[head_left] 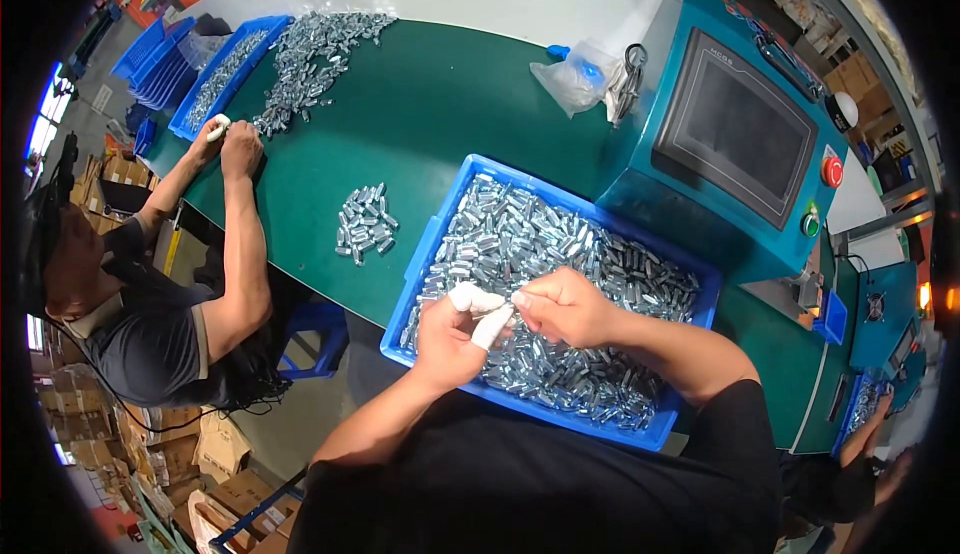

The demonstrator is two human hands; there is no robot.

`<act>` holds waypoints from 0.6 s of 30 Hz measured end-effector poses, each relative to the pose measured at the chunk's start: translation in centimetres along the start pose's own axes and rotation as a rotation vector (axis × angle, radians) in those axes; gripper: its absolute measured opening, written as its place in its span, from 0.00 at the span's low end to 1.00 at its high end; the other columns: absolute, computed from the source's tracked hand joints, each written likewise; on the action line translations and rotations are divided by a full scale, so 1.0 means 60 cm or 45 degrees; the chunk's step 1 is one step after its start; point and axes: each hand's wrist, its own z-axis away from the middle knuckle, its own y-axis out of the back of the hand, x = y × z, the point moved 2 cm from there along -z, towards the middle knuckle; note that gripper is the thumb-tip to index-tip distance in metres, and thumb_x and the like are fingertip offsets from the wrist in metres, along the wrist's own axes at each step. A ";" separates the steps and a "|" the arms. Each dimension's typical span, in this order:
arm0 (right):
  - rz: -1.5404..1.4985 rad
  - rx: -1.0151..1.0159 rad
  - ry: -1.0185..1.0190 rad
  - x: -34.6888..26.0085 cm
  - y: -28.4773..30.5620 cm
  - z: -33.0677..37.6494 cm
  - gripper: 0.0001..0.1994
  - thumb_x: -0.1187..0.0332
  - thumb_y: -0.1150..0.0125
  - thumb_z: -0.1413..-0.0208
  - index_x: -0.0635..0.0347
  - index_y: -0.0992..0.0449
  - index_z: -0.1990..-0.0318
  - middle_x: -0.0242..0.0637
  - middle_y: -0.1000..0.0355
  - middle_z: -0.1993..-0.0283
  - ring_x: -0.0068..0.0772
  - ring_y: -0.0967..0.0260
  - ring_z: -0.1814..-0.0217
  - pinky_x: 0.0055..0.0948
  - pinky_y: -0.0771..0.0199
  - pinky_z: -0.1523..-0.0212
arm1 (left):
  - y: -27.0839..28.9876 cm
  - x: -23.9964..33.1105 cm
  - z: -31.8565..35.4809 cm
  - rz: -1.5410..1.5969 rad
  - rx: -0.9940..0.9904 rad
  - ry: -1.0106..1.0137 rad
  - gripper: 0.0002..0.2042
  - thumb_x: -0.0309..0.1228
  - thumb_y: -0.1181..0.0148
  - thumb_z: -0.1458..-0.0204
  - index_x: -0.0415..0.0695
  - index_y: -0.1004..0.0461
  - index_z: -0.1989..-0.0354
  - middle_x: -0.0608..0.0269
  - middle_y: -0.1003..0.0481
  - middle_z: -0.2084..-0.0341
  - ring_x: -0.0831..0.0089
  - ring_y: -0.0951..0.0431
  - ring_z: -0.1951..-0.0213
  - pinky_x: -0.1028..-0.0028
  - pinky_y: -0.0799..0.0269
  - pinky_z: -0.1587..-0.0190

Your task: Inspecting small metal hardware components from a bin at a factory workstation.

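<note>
- the left hand is over the blue bin, white covers on two of its digits, their tips drawn in toward the right hand.
- the right hand is half closed, thumb and finger pinched together at the left hand's tips; i cannot tell what either hand grips, since the fingers hide it.
- the parts, small shiny metal pieces, fill the bin under both hands.
- the bin sits at a slant on the green table, against the wearer's side.
- a small pile of like parts lies on the table, left of the bin.
- a machine stands behind the bin to the right, with a dark screen, a red button and a green button.
- a clear bag and a coiled cable lie by the machine.
- at far left, a co-worker has both hands at a heap of parts, beside a blue tray.
</note>
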 end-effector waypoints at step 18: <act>0.323 0.463 0.364 -0.016 0.068 -0.006 0.20 0.68 0.55 0.35 0.63 0.33 0.82 0.30 0.37 0.86 0.19 0.40 0.85 0.22 0.43 0.82 | 0.099 0.050 -0.029 -1.117 0.169 -0.601 0.13 0.25 0.30 0.56 0.41 0.23 0.60 0.57 0.23 0.66 0.68 0.23 0.67 0.72 0.26 0.64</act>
